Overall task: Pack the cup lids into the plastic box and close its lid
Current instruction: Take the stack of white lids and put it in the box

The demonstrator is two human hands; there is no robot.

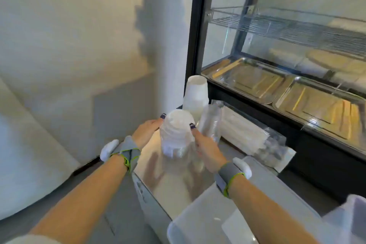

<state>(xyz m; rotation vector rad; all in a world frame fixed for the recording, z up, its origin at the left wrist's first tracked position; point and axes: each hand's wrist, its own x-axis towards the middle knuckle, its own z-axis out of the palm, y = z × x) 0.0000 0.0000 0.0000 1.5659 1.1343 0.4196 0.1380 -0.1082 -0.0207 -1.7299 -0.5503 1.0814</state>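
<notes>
A tall stack of clear and white cup lids (176,134) in a thin plastic sleeve stands on the steel counter (158,180). My left hand (147,131) presses against its left side and my right hand (208,149) against its right side, so both hands grip the stack. The translucent plastic box (208,222) lies at the bottom of the view, near my right forearm. Something pale like the box's lid (352,218) shows at the lower right edge, cut off.
Behind the stack stand a pile of white paper cups (196,95) and a sleeve of clear cups (211,123). A bag of wrapped straws (249,134) lies to the right. A glass display case (277,55) with metal trays rises at the right. A wall is at the left.
</notes>
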